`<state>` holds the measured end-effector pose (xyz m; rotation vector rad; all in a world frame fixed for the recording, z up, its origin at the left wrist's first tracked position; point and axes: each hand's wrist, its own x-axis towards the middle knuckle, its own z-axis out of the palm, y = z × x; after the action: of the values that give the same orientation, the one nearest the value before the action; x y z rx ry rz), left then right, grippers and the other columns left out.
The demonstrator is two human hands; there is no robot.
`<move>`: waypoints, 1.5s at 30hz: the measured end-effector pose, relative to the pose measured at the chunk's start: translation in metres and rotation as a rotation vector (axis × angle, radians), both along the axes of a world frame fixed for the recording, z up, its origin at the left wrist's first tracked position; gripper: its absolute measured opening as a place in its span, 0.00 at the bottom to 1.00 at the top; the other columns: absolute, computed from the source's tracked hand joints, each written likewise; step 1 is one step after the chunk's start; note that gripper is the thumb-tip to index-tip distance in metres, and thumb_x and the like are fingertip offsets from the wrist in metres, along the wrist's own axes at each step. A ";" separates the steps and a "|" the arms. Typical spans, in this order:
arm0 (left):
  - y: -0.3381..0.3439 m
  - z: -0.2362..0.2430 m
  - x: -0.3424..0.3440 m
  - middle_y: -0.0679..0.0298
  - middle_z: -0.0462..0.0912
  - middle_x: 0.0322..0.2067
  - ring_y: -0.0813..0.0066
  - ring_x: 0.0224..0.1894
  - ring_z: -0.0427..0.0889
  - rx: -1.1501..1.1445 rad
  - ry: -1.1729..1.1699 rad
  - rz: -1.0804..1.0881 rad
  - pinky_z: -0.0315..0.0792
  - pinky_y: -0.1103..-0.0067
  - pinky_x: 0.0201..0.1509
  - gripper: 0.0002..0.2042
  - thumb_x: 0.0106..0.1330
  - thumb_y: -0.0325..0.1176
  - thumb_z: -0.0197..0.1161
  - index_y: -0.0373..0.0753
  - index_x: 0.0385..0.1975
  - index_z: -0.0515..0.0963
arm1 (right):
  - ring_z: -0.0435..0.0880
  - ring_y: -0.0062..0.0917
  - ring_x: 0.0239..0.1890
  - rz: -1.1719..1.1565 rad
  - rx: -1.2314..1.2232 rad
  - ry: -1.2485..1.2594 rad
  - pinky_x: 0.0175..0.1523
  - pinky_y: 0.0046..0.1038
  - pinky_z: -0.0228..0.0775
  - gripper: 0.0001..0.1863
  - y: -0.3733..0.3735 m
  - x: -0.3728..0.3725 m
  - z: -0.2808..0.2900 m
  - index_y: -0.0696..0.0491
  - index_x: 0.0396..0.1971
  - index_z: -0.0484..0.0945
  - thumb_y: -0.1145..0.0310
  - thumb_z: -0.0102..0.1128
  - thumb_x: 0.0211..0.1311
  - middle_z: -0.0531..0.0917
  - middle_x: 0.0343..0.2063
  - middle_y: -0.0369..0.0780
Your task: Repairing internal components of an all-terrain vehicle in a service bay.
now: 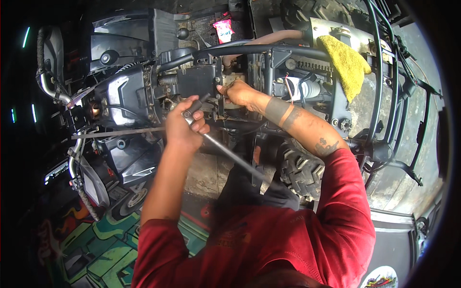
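My left hand (pixel 191 122) grips a long steel wrench (pixel 230 156) with a dark socket (pixel 203 101) at its upper end, held over the middle of a stripped-down black quad bike. My right hand (pixel 236 94) is closed at a bolted black bracket (pixel 218 77) beside a black box (pixel 195 79) inside the frame; what its fingertips hold is too small to make out. Right of that hand are a white cylinder (pixel 305 89) with wires and a coiled spring (pixel 166 81) lies left of the box.
A yellow cloth (pixel 346 67) drapes over the rear frame. A pink packet (pixel 224 30) rests on the far footboard. Black bodywork (pixel 115 108) and handlebars (pixel 77 153) are at the left, a knobby tyre (pixel 300 173) on the near side, a painted green surface (pixel 101 245) at lower left.
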<state>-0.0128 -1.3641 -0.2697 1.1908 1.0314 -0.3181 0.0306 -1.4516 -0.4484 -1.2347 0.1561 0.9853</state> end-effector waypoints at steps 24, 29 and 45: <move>0.008 -0.038 0.029 0.66 0.70 0.16 0.80 0.17 0.67 0.765 0.052 -1.065 0.64 0.78 0.24 0.06 0.54 0.27 0.52 0.35 0.28 0.74 | 0.74 0.29 0.33 0.003 -0.057 -0.002 0.38 0.32 0.66 0.29 -0.002 -0.001 0.021 0.70 0.31 0.74 0.51 0.55 0.55 0.78 0.30 0.51; -0.009 -0.045 0.004 0.68 0.63 0.13 0.80 0.13 0.58 0.198 0.140 -0.173 0.56 0.78 0.20 0.06 0.56 0.32 0.48 0.40 0.30 0.70 | 0.76 0.31 0.35 0.028 -0.101 -0.071 0.40 0.33 0.66 0.28 -0.002 0.001 0.017 0.70 0.30 0.74 0.52 0.55 0.55 0.78 0.31 0.53; 0.005 -0.019 0.010 0.66 0.72 0.15 0.83 0.16 0.68 0.522 0.021 -0.739 0.61 0.82 0.19 0.06 0.55 0.27 0.54 0.36 0.28 0.78 | 0.72 0.27 0.28 0.022 -0.063 -0.001 0.31 0.34 0.65 0.29 -0.002 0.000 0.019 0.69 0.33 0.73 0.50 0.53 0.57 0.77 0.31 0.49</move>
<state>-0.0025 -1.3588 -0.2890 2.0378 0.6673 -0.6601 0.0308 -1.4536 -0.4294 -1.2972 0.1744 1.0047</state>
